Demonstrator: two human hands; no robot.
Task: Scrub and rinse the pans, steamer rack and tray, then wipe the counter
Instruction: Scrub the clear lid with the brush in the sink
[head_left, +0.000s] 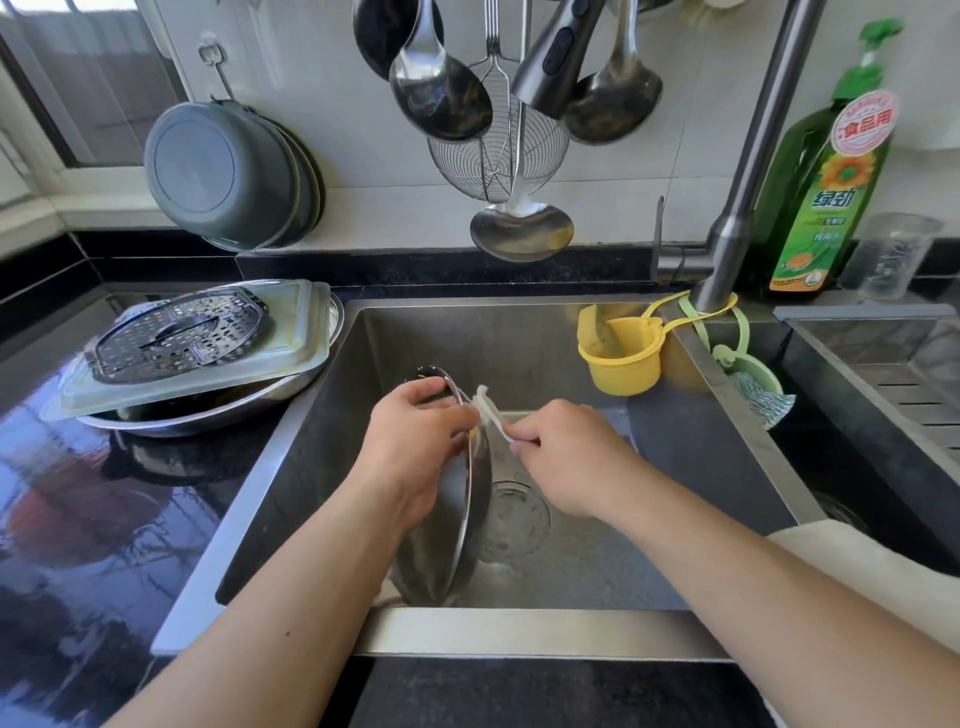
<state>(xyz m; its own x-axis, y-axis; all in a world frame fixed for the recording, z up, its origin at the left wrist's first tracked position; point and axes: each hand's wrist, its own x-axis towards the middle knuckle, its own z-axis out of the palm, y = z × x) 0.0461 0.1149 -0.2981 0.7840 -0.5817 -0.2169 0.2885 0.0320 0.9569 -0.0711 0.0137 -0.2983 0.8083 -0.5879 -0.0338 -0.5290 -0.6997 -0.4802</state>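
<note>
A round steel pan (475, 499) stands on edge inside the sink (675, 519), and my left hand (410, 441) grips its upper rim. My right hand (561, 452) pinches a white scrub cloth (491, 410) against that rim. On the black counter (78, 519) to the left sits a stack: a wide steel pan (208, 415) at the bottom, a clear plastic tray (291, 332) on it, and a perforated steamer rack (182, 338) on top.
The faucet head (556, 62) hangs above the sink among ladles and a wire skimmer (493, 156). A yellow cup (621, 353) and a green sponge holder (753, 384) hang at the sink's right corner. A green detergent bottle (826, 171) stands behind. Grey bowls (228, 171) hang at the left.
</note>
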